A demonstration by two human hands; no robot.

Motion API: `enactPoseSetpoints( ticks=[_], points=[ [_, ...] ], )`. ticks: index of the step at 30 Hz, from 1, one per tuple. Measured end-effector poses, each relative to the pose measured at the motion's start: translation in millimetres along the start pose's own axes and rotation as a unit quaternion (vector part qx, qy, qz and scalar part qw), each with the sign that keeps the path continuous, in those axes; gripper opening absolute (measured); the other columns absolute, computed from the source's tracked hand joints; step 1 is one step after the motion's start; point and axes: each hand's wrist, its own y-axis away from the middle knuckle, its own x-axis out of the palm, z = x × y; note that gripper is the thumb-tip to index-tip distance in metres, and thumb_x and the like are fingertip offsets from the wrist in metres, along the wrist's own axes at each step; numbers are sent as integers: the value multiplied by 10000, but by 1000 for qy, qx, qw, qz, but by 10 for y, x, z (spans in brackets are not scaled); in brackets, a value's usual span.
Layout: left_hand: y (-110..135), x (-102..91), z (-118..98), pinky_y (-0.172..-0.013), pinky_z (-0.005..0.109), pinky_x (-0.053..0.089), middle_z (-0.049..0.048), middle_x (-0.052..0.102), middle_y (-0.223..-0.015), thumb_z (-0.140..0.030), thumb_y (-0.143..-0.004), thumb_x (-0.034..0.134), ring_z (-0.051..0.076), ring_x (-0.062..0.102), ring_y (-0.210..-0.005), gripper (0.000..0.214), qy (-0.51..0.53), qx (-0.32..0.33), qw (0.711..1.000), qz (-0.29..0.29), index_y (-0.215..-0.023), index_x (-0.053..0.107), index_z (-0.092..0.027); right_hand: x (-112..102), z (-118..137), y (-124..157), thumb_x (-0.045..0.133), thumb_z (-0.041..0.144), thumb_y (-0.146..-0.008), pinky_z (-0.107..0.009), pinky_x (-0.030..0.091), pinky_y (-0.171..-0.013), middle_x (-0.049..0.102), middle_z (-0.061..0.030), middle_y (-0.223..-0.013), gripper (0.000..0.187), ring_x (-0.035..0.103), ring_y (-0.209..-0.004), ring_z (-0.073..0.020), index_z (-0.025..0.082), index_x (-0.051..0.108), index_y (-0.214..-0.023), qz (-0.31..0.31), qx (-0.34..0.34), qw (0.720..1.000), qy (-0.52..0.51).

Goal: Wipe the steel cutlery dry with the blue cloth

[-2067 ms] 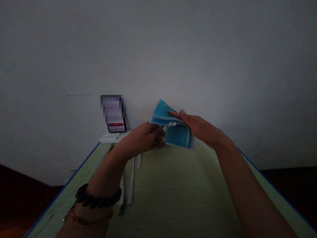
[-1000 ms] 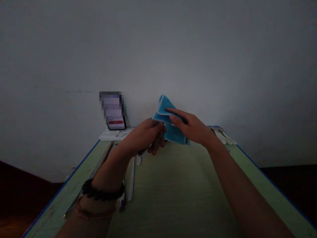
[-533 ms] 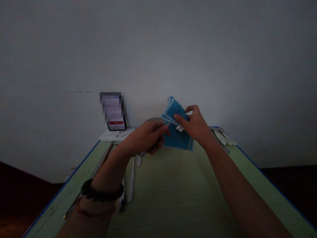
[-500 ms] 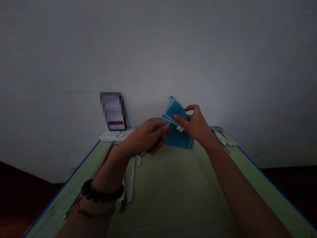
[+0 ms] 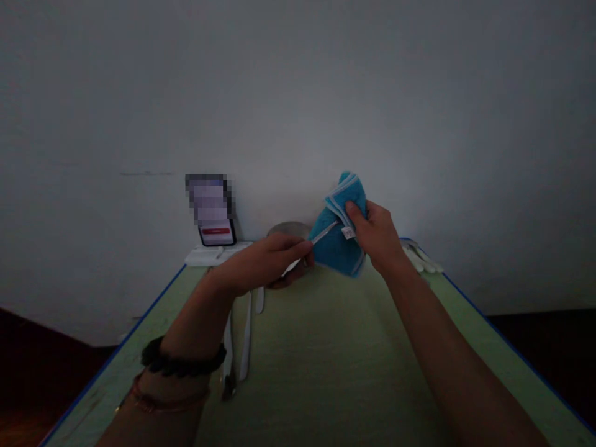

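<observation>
My left hand [image 5: 274, 257] is closed around a slim, shiny metal utensil [image 5: 325, 233]. The utensil's shaft reaches right to the cloth; what kind it is I cannot tell, as part of it is inside the hand. My right hand [image 5: 379, 236] grips a folded blue cloth [image 5: 338, 248] with white edging and a small white tag, thumb on the near side. The cloth hangs above the table and touches the utensil's far end. Behind my left hand a round metal bowl [image 5: 288, 228] shows only its upper part.
Several metal utensils [image 5: 246, 341] lie on the pale green table [image 5: 326, 372], left of the middle. A phone [image 5: 218, 231] leans on the wall above a white flat object [image 5: 200, 256]. White-handled items [image 5: 419, 257] lie at the back right. Blue edging [image 5: 512, 341] borders the table.
The cloth in my right hand has moved a little right and up, off the left fingers. More of the utensil's shaft now shows. My left hand has shifted slightly left.
</observation>
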Motion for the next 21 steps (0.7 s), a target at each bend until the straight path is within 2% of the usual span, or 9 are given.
enactPoseSetpoints(
  ticks=[3, 5, 7, 9, 11, 14, 17, 21],
  points=[
    [-16, -27, 14, -338, 134, 232, -70, 364, -484, -359, -852, 397, 37, 314, -365, 281, 16, -7, 999, -33, -690, 508, -158, -20, -39, 0, 452, 408, -784, -251, 355, -538, 527, -11, -654, 284, 451, -599, -122, 149, 538, -704, 47, 13, 998, -38],
    [-35, -39, 30, -346, 135, 224, -69, 350, -476, -341, -846, 408, 38, 302, -372, 278, 36, 1, 998, -57, -668, 510, -153, -32, -42, 6, 495, 378, -761, -260, 389, -564, 560, -16, -715, 232, 479, -627, -129, 157, 554, -793, 92, 29, 991, -91],
    [-50, -49, 49, -344, 136, 205, -74, 325, -462, -334, -843, 413, 36, 274, -367, 276, 66, 14, 995, -69, -655, 503, -153, -31, -40, 6, 510, 372, -753, -275, 419, -593, 584, -16, -764, 240, 505, -648, -135, 176, 558, -883, 110, 42, 982, -151],
    [-54, -56, 62, -339, 136, 184, -79, 306, -452, -339, -841, 414, 36, 248, -361, 278, 89, 19, 994, -68, -650, 495, -155, -19, -44, -8, 489, 391, -766, -296, 440, -647, 600, -15, -808, 265, 531, -697, -144, 200, 562, -935, 79, 43, 976, -198],
    [-50, -61, 67, -335, 136, 176, -81, 297, -442, -341, -839, 414, 36, 237, -356, 276, 95, 15, 993, -64, -655, 500, -155, -8, -58, -36, 461, 406, -783, -314, 442, -722, 609, -17, -871, 279, 550, -782, -152, 216, 564, -960, 18, 49, 970, -238],
    [-41, -67, 66, -331, 136, 166, -88, 268, -419, -310, -842, 401, 36, 219, -342, 264, 95, 9, 992, -76, -654, 502, -156, -23, -68, -81, 419, 405, -802, -322, 442, -772, 590, -21, -1029, 305, 562, -883, -154, 232, 526, -1030, -25, 88, 943, -320],
    [-39, -72, 59, -334, 138, 165, -89, 263, -417, -284, -843, 390, 36, 215, -337, 254, 105, 3, 990, -99, -641, 482, -161, -72, -23, -90, 341, 405, -824, -316, 460, -755, 526, -15, -1178, 345, 556, -949, -153, 250, 476, -1101, 12, 96, 925, -368],
    [-41, -60, 37, -334, 141, 174, -83, 285, -431, -319, -837, 398, 39, 233, -339, 255, 92, 0, 991, -96, -652, 483, -164, -85, 116, -30, 321, 369, -816, -310, 473, -728, 556, -15, -1137, 387, 558, -954, -166, 256, 448, -1164, 109, 84, 937, -320]
  ],
)
